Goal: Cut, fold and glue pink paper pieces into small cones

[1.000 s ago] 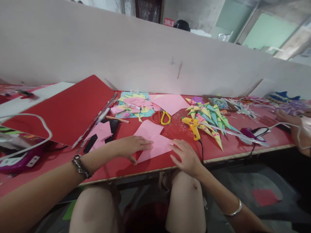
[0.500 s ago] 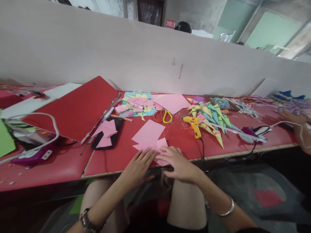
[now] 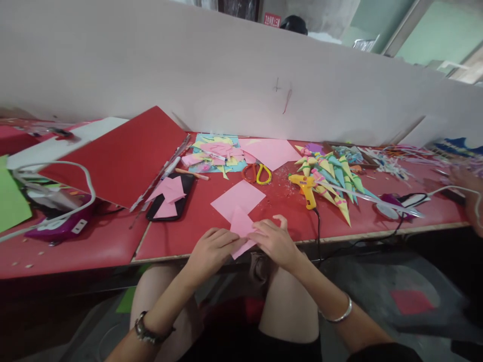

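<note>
A small piece of pink paper with a folded lower edge lies between my hands at the table's front edge. My left hand is closed on its left side, fingertips pressed at the fold. My right hand pinches its right side, with one finger raised. Just beyond, a flat pink square sheet rests on the red table, its near corner partly covered by the paper I hold. Scissors with one red and one yellow handle lie behind that sheet.
A yellow glue gun with a cord lies at right, by several pastel paper cones. A phone with pink pieces on it is at left, near a red board. Another person's hand shows far right.
My hands have gone from lying flatter over the pink paper to gripping it at both sides. The paper is turned, with its lower edge folded. The view has tilted down slightly.
</note>
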`<state>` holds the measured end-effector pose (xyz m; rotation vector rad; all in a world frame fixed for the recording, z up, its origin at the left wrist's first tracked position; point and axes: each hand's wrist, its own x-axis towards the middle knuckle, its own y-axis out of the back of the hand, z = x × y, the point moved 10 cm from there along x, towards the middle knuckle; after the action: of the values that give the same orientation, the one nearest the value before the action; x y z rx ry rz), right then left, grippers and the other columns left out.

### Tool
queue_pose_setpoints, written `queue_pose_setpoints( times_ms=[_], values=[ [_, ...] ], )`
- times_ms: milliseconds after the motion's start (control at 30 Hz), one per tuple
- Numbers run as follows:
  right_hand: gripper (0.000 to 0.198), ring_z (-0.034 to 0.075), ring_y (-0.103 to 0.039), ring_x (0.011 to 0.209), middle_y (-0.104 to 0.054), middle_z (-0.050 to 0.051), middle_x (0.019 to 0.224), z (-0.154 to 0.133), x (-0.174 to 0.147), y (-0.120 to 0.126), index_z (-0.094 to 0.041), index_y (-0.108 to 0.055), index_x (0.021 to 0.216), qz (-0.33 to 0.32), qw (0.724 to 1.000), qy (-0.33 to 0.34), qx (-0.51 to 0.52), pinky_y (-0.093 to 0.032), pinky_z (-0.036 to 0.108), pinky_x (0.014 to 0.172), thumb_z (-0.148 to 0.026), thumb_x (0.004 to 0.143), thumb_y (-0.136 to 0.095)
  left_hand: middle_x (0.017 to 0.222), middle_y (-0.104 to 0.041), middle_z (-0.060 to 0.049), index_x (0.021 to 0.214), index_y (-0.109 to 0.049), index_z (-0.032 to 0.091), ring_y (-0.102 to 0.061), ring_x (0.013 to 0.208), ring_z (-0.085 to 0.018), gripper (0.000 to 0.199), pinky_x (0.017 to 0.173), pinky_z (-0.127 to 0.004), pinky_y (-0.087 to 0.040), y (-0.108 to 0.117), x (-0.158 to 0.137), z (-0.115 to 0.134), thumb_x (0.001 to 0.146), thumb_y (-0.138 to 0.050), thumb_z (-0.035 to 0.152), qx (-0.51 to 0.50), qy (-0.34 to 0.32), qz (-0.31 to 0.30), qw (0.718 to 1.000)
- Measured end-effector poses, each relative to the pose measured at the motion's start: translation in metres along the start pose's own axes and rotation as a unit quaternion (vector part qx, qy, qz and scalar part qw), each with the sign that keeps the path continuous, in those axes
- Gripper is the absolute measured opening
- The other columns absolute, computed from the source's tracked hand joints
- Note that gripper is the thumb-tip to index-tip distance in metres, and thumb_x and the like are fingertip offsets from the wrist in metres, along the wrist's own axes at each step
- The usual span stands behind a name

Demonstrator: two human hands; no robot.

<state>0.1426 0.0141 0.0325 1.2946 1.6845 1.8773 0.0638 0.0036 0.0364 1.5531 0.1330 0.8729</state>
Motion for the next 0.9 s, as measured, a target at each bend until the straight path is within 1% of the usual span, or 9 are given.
queue_pose_setpoints(
  times_ms=[67,133,233,367,467,567,667,767,900],
  values=[
    [0.018,0.015,-0.055,0.094,-0.065,0.002,0.101,-0.001,-0.004,0.007,-0.024,-0.062,0.09,0.048,0.999,0.02,-0.001,-0.016,0.041,0.094,-0.019,0.089,-0.044,0.089,-0.069,-0.002,0.105,-0.061,0.021,-0.06,0.08,-0.013,0.034,0.072,-0.027,-0.042,0.008,-0.003,-0.004,0.089,-0.033,0.012,-0.052,-0.018,0.022,0.998],
    [0.02,0.015,-0.055,0.098,-0.065,0.003,0.103,-0.002,-0.008,0.007,-0.022,-0.062,0.089,0.06,0.997,0.038,0.003,-0.015,0.04,0.097,-0.017,0.09,-0.042,0.093,-0.07,-0.002,0.104,-0.062,0.021,-0.061,0.084,-0.013,0.033,0.074,-0.028,-0.043,0.008,-0.006,-0.012,0.09,-0.033,0.014,-0.07,-0.01,0.021,0.997],
    [0.019,0.016,-0.056,0.096,-0.065,0.005,0.102,-0.001,-0.011,-0.005,-0.019,-0.062,0.093,0.022,0.998,0.049,0.037,-0.025,0.038,0.095,-0.015,0.087,-0.044,0.095,-0.07,-0.003,0.099,-0.064,0.02,-0.061,0.085,-0.015,0.026,0.075,-0.03,-0.045,-0.004,-0.008,-0.018,0.088,-0.04,0.018,-0.07,0.009,-0.014,0.997],
    [0.022,0.018,-0.057,0.094,-0.065,0.007,0.103,0.009,-0.013,-0.019,-0.019,-0.063,0.1,-0.02,0.994,0.017,0.106,-0.042,0.031,0.083,-0.018,0.081,-0.052,0.096,-0.068,-0.005,0.1,-0.063,0.018,-0.06,0.088,-0.017,0.02,0.075,-0.028,-0.048,-0.018,-0.008,-0.023,0.082,-0.053,0.018,-0.086,0.043,-0.055,0.994],
    [0.023,0.019,-0.058,0.094,-0.065,0.007,0.103,0.016,-0.014,-0.022,-0.02,-0.064,0.1,-0.018,0.991,-0.004,0.13,-0.044,0.032,0.082,-0.016,0.08,-0.053,0.092,-0.067,-0.005,0.099,-0.063,0.017,-0.06,0.083,-0.017,0.02,0.071,-0.028,-0.048,-0.02,-0.005,-0.022,0.08,-0.055,0.016,-0.058,0.05,-0.062,0.995],
    [0.024,0.018,-0.059,0.091,-0.066,0.007,0.1,0.021,-0.015,-0.017,-0.021,-0.066,0.096,-0.003,0.989,-0.001,0.147,-0.044,0.032,0.081,-0.013,0.082,-0.049,0.085,-0.068,-0.004,0.096,-0.063,0.017,-0.061,0.074,-0.017,0.018,0.065,-0.029,-0.046,-0.021,-0.002,-0.011,0.081,-0.053,0.014,-0.011,0.018,-0.071,0.997],
    [0.026,0.017,-0.059,0.094,-0.066,0.006,0.102,0.026,-0.014,-0.015,-0.021,-0.067,0.095,-0.021,0.984,-0.001,0.178,-0.044,0.032,0.082,-0.01,0.082,-0.047,0.083,-0.067,-0.003,0.097,-0.063,0.018,-0.06,0.073,-0.017,0.02,0.063,-0.029,-0.044,-0.02,0.0,-0.003,0.083,-0.05,0.014,-0.003,0.006,-0.057,0.998],
    [0.023,0.017,-0.059,0.093,-0.066,0.005,0.102,0.028,-0.01,-0.015,-0.021,-0.067,0.094,-0.048,0.979,-0.013,0.196,-0.043,0.031,0.082,-0.012,0.08,-0.051,0.083,-0.067,-0.003,0.095,-0.064,0.019,-0.059,0.074,-0.016,0.02,0.062,-0.027,-0.043,-0.019,-0.001,-0.008,0.083,-0.049,0.014,-0.021,0.055,-0.028,0.998],
    [0.01,0.017,-0.058,0.086,-0.065,0.004,0.094,0.029,-0.003,-0.014,-0.02,-0.068,0.083,-0.053,0.976,-0.031,0.208,-0.042,0.03,0.078,-0.018,0.077,-0.06,0.078,-0.067,-0.002,0.088,-0.066,0.02,-0.058,0.07,-0.016,0.016,0.059,-0.028,-0.039,-0.019,-0.003,-0.012,0.084,-0.05,0.021,-0.023,0.093,-0.001,0.995]
  ],
)
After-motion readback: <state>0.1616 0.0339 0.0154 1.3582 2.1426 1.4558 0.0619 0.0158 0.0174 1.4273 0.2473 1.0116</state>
